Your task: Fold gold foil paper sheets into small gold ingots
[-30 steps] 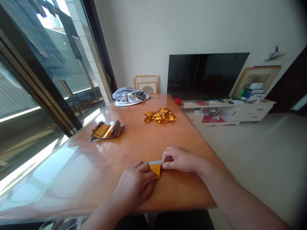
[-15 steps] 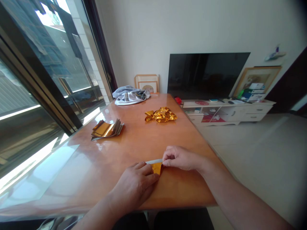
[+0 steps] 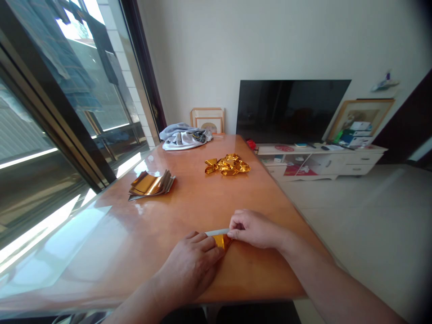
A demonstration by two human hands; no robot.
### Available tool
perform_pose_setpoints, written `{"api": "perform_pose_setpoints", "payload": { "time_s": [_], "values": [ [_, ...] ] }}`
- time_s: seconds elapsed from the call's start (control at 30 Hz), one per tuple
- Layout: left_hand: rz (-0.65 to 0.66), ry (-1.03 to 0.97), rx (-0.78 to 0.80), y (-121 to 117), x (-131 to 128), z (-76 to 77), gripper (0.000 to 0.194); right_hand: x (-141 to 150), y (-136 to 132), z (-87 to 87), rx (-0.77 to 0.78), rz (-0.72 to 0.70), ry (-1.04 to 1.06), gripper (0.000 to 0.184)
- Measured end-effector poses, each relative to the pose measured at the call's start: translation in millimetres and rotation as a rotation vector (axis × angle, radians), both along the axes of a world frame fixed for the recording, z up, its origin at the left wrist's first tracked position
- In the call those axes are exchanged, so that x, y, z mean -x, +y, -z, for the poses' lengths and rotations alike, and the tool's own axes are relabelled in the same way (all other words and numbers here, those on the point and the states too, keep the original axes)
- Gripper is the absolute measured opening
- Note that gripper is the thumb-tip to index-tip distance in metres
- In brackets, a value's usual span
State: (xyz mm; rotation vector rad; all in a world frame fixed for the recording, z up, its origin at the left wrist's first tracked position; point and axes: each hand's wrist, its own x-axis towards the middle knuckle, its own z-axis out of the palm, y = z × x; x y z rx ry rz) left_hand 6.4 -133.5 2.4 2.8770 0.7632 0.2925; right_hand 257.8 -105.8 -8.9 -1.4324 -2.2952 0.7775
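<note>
A sheet of gold foil paper lies on the table near its front edge, with a pale folded strip along its far side. My left hand rests over the sheet's left part, fingers pressing it to the tabletop and hiding much of it. At the right end of the strip, my right hand pinches the paper between thumb and curled fingers. Farther off lies a heap of folded, shiny gold foil pieces. To the left is a stack of gold foil sheets, curling at the edges.
The glossy wooden table runs away from me toward the wall. A grey cloth bundle sits at its far end, before framed pictures. Glass windows flank the left. A television stands on a white cabinet at the right.
My left hand's fingers have shifted slightly over the gold sheet, whose visible part has changed shape. My right hand keeps its pinch at the strip's end. The view has tilted slightly.
</note>
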Motion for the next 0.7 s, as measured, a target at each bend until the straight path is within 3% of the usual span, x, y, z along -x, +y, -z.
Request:
{"api": "perform_pose_setpoints", "payload": {
  "time_s": [0.17,0.33,0.7],
  "values": [
    [-0.029,-0.032,0.021,2.7,-0.8,0.8,0.022,0.7,-1.5,-2.1,-0.01,0.025,-0.013,0.021],
    [-0.008,-0.062,0.033,4.8,-1.5,0.2,0.033,1.4,-1.9,-2.5,-0.017,0.06,-0.038,0.023],
    [-0.016,-0.008,0.054,5.8,-3.5,-1.2,0.025,1.4,-1.3,-0.6,-0.009,0.091,-0.047,0.021]
  ]
}}
